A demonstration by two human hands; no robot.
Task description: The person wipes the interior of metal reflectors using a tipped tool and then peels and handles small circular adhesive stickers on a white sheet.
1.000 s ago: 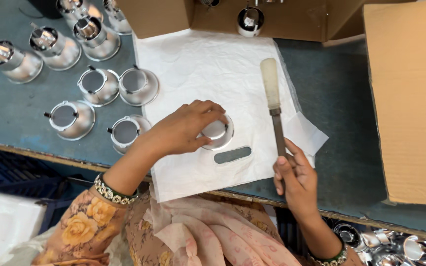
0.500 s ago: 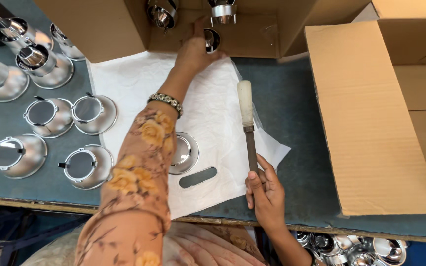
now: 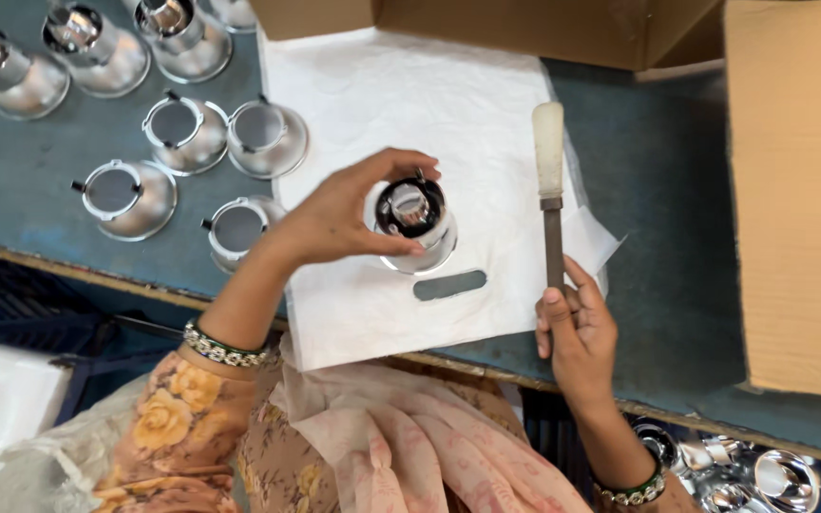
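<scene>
My left hand (image 3: 339, 214) grips a shiny chrome cup-shaped metal part (image 3: 415, 220) and holds it over the white cloth bag (image 3: 410, 104) spread on the blue-grey table. Its open dark mouth faces up at me. My right hand (image 3: 577, 328) holds the metal end of a flat file (image 3: 551, 195) whose pale handle points away from me, lying along the bag's right edge. A slot-shaped cut-out (image 3: 449, 284) in the bag sits just below the chrome part.
Several more chrome cup parts (image 3: 187, 133) stand on the table at the left. Brown cardboard boxes lie at the top (image 3: 486, 24) and right (image 3: 795, 190). More chrome pieces (image 3: 753, 475) sit below the table edge at the bottom right.
My left hand reached up to the box at the top, then came back holding a chrome part over the bag. The right hand stayed on the file.
</scene>
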